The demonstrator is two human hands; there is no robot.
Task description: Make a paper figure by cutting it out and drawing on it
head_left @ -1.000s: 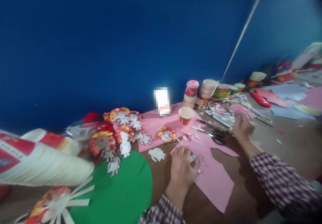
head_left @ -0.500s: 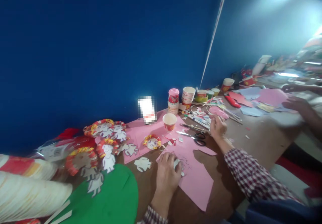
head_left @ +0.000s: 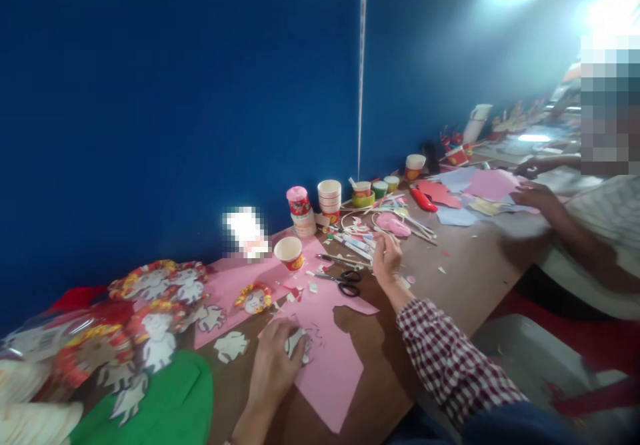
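Observation:
My left hand [head_left: 280, 355] rests on a sheet of pink paper [head_left: 333, 385], its thumb and fingers bent round a small white paper cutout [head_left: 295, 346]. Dark pen strokes mark the pink sheet beside it. My right hand [head_left: 387, 259] is at the edge of a pile of marker pens [head_left: 356, 247], with fingers curled together; whatever is between them, if anything, is hidden. Black-handled scissors [head_left: 349, 283] lie between the two hands. Left of my left hand is another white paper figure [head_left: 231, 347]. A small ring-framed paper face [head_left: 254, 298] lies beyond it.
A paper cup [head_left: 289, 253], stacked cups [head_left: 329, 199] and a pink-topped tub [head_left: 298, 199] stand near the blue wall [head_left: 175, 111]. Decorated rings and a green sheet [head_left: 165, 398] occupy the left. At right, a co-worker's hand [head_left: 530, 195] touches coloured paper [head_left: 493, 183].
The view has turned right, so the table's things sit further left in it and more of the co-worker shows. Both my hands stay by the same things.

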